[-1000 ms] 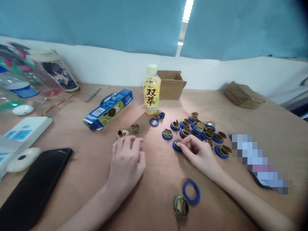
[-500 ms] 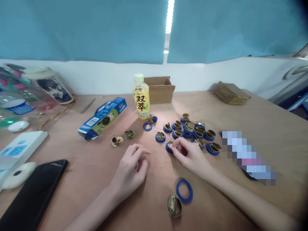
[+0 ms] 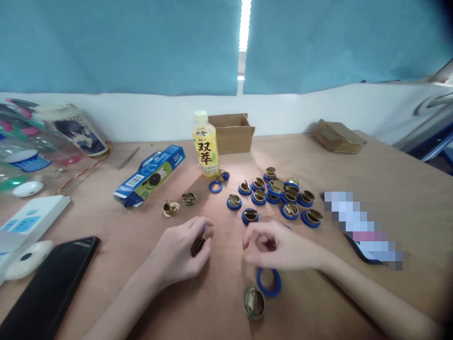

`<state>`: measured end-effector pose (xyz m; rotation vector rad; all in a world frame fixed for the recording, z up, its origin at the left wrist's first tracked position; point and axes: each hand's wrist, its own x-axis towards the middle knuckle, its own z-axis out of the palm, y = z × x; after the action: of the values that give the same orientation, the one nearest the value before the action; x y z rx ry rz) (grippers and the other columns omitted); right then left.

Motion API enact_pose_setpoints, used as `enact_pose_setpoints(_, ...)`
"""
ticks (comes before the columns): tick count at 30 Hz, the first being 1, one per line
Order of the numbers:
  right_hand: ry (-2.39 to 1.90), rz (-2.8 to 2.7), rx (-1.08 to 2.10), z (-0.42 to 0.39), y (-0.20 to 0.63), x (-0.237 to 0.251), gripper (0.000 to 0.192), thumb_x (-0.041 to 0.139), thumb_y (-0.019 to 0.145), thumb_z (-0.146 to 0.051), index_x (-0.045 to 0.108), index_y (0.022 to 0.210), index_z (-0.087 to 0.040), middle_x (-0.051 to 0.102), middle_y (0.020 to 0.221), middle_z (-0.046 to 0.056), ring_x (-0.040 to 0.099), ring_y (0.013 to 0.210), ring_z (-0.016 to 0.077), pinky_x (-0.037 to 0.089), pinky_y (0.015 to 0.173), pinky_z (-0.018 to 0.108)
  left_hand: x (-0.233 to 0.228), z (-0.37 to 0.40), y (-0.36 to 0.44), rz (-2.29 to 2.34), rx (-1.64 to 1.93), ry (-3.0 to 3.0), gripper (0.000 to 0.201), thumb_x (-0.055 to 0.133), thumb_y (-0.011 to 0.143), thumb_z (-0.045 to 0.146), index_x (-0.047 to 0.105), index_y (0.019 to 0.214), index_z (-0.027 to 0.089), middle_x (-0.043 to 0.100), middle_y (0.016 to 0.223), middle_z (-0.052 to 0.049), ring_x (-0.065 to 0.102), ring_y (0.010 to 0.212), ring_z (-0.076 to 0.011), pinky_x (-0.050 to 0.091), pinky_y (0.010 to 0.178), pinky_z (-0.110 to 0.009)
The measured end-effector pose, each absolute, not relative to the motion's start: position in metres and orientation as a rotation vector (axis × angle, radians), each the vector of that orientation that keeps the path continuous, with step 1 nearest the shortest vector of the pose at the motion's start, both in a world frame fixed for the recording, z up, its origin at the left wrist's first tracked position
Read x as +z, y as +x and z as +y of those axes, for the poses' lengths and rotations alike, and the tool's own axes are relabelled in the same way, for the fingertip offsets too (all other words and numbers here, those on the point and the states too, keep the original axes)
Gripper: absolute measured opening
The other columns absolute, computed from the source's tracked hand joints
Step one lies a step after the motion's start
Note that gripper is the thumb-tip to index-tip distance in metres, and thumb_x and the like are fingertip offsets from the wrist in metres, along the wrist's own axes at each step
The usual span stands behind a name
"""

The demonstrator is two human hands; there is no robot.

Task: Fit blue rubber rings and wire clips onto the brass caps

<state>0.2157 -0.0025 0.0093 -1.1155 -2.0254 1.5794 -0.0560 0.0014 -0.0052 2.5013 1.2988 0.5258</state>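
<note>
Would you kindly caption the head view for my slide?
Left hand grips a brass piece; right hand hovers above a blue ring on the table.

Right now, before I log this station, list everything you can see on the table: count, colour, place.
brass pieces in blue rings: about a dozen, clustered right of centre
bare brass pieces: two, left of the cluster
loose blue ring: one, by the bottle
blue ring: one, near edge, beside a brass piece
bottle: one, yellow, upright, centre back
cardboard box: one, brown, open, behind the bottle
flat carton: one, brown, back right
snack box: one, blue, lying left of centre
phone: one, black, near left
table: tan
left hand: grip closed on a small dark piece
right hand: fingers curled, above the near ring; contents not visible
</note>
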Motion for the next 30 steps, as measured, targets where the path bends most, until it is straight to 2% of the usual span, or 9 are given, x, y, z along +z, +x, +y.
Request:
enact_pose_setpoints(2, -1.073, -2.081, 1.860, -0.003, 0.218, 0.010, 0.033, 0.081, 0.074, -0.030, 0.063, 0.100, -0.018, 0.049, 0.056, -0.011, 0.041, 0.047, 0.0063, 0.029, 0.045, 0.018, -0.012, 0.000, -0.051, 1.260, 0.566, 2.515, 0.010, 0.050, 0.092, 0.019, 0.055, 0.100, 0.021, 0.065, 0.089, -0.003, 0.067, 0.068, -0.0192, 0.050, 0.060, -0.029)
enact_pose_setpoints(4, -1.058, -2.125, 1.964, -0.002, 0.219, 0.009, 0.045, 0.088, 0.066, -0.031, 0.065, 0.102, -0.018, 0.054, 0.061, -0.010, 0.045, 0.050, 0.0064, 0.031, 0.046, 0.017, -0.018, -0.002, -0.044, 1.168, 0.648, 2.511, 0.005, 0.053, 0.093, 0.020, 0.056, 0.096, 0.021, 0.066, 0.094, -0.005, 0.068, 0.078, -0.0204, 0.053, 0.065, -0.030)
enact_pose_setpoints(7, -1.048, -2.159, 1.982, 0.000, 0.221, 0.007, 0.051, 0.090, 0.062, -0.032, 0.066, 0.105, -0.018, 0.054, 0.064, -0.010, 0.043, 0.052, 0.0060, 0.032, 0.046, 0.017, -0.022, -0.006, -0.036, 1.108, 0.719, 2.440, 0.015, 0.060, 0.092, 0.022, 0.056, 0.106, 0.019, 0.061, 0.097, -0.005, 0.066, 0.076, -0.0186, 0.054, 0.065, -0.028)
enact_pose_setpoints(9, -1.027, -2.178, 1.999, 0.002, 0.223, 0.009, 0.049, 0.088, 0.064, -0.028, 0.066, 0.107, -0.018, 0.055, 0.068, -0.009, 0.045, 0.054, 0.0062, 0.034, 0.048, 0.017, -0.023, -0.007, -0.033, 1.067, 0.717, 2.394, 0.021, 0.062, 0.092, 0.020, 0.055, 0.111, 0.019, 0.060, 0.100, -0.005, 0.066, 0.079, -0.0179, 0.055, 0.070, -0.028)
enact_pose_setpoints(11, -1.011, -2.252, 1.958, 0.004, 0.228, 0.013, 0.045, 0.086, 0.066, -0.022, 0.067, 0.107, -0.019, 0.055, 0.071, -0.008, 0.048, 0.057, 0.0068, 0.036, 0.050, 0.017, -0.025, -0.008, -0.032, 1.044, 0.713, 2.369, 0.026, 0.065, 0.091, 0.018, 0.054, 0.114, 0.020, 0.059, 0.107, -0.007, 0.065, 0.094, -0.0206, 0.055, 0.082, -0.031)
enact_pose_setpoints(14, -1.114, -2.437, 1.679, 0.005, 0.234, 0.020, 0.041, 0.084, 0.063, -0.013, 0.069, 0.101, -0.020, 0.051, 0.070, -0.009, 0.047, 0.059, 0.0067, 0.034, 0.051, 0.017, -0.027, -0.008, -0.031, 1.063, 0.709, 2.348, 0.029, 0.064, 0.093, 0.018, 0.054, 0.120, 0.021, 0.059, 0.114, -0.008, 0.061, 0.106, -0.0236, 0.052, 0.091, -0.036)
enact_pose_setpoints(20, -1.254, -2.515, 1.393, 0.003, 0.234, 0.021, 0.017, 0.073, 0.074, -0.012, 0.063, 0.086, -0.020, 0.046, 0.062, -0.009, 0.040, 0.053, 0.0061, 0.026, 0.048, 0.018, -0.031, -0.009, -0.029, 1.071, 0.803, 2.278, 0.023, 0.066, 0.092, 0.018, 0.059, 0.113, 0.022, 0.058, 0.110, -0.006, 0.061, 0.100, -0.0211, 0.053, 0.088, -0.033)
enact_pose_setpoints(25, -1.209, -2.111, 1.331, 0.002, 0.221, 0.010, 0.018, 0.059, 0.078, -0.004, 0.053, 0.085, -0.020, 0.051, 0.073, -0.006, 0.048, 0.061, 0.0079, 0.037, 0.055, 0.019, -0.030, -0.011, -0.027, 1.027, 0.817, 2.272, 0.025, 0.068, 0.091, 0.017, 0.059, 0.114, 0.022, 0.058, 0.112, -0.006, 0.061, 0.102, -0.0207, 0.052, 0.090, -0.031)
enact_pose_setpoints(30, -1.173, -1.763, 1.374, 0.005, 0.215, 0.001, 0.012, 0.057, 0.084, -0.011, 0.052, 0.090, -0.020, 0.054, 0.079, -0.003, 0.052, 0.063, 0.0096, 0.042, 0.055, 0.021, -0.027, -0.014, -0.026, 1.003, 0.721, 2.342, 0.023, 0.068, 0.092, 0.023, 0.060, 0.114, 0.022, 0.059, 0.112, -0.007, 0.060, 0.103, -0.0236, 0.052, 0.089, -0.036)
